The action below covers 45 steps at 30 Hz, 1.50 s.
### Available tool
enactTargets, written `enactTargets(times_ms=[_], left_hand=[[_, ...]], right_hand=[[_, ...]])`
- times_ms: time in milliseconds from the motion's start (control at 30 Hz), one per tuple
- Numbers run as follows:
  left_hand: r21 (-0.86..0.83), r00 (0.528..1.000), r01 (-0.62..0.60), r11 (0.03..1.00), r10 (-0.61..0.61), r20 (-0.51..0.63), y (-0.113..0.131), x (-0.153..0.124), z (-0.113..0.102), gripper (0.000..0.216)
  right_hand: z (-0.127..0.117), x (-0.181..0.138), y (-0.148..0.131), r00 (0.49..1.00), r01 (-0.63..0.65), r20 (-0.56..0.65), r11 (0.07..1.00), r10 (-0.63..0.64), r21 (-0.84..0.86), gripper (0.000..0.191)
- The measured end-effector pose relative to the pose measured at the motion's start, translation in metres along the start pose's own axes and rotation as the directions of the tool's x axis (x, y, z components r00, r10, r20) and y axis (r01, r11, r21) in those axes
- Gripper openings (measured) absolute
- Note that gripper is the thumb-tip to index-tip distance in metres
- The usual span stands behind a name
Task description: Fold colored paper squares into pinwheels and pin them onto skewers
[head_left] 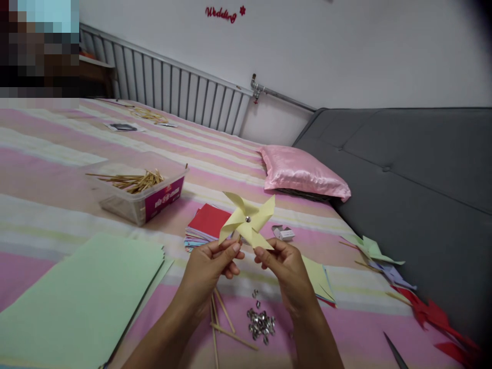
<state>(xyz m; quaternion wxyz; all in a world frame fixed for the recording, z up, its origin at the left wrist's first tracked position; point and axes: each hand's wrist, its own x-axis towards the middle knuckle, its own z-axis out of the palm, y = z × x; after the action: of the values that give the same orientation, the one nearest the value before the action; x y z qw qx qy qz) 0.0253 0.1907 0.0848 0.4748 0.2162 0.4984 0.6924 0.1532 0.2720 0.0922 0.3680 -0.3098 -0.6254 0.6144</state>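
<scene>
A pale yellow paper pinwheel (250,219) with a silver thumbtack at its centre is held up in front of me. My left hand (215,261) pinches it low on the left, at what looks like the top of its stick, most of which the fingers hide. On the right, my right hand (282,264) has a lower blade tip between thumb and fingers. Below the hands lie a pile of silver thumbtacks (261,324) and several loose wooden sticks (234,335). Behind the pinwheel sits a stack of coloured paper squares (209,221), red on top.
Light green sheets (88,297) lie at left, near a plastic tub (140,197) of sticks. Yellow squares (319,279) and a small box (283,232) are to the right. Finished pinwheels (371,248) line the grey headboard (415,159); a pointed blade (394,350) and pink pillow (303,171) are nearby.
</scene>
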Motion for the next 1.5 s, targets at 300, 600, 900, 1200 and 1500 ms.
enactTargets(times_ms=[300,600,900,1200,1500], left_hand=[[0.025,1.0,-0.01,1.0,0.01,0.013,-0.002,-0.002,0.003,0.024],[0.084,1.0,0.0,0.996,-0.001,0.007,-0.004,-0.004,0.012,0.028],[-0.029,0.991,0.084,0.996,-0.08,0.108,-0.007,-0.008,0.014,0.025],[0.067,0.994,0.07,0.995,-0.075,0.079,-0.008,-0.008,0.015,0.027],[0.124,0.998,-0.042,0.991,0.036,0.048,-0.01,-0.003,0.016,0.027]], right_hand=[[0.009,0.0,0.004,0.988,-0.059,0.142,0.998,0.062,-0.024,0.03],[0.011,0.002,0.011,0.997,-0.038,0.072,0.994,0.031,0.105,0.022],[0.012,-0.001,0.003,0.993,-0.118,0.045,0.968,0.11,0.224,0.02],[0.01,0.004,0.012,0.998,-0.056,0.001,0.97,0.057,0.237,0.021],[0.01,0.005,0.011,0.993,-0.104,0.078,0.98,0.092,0.169,0.021]])
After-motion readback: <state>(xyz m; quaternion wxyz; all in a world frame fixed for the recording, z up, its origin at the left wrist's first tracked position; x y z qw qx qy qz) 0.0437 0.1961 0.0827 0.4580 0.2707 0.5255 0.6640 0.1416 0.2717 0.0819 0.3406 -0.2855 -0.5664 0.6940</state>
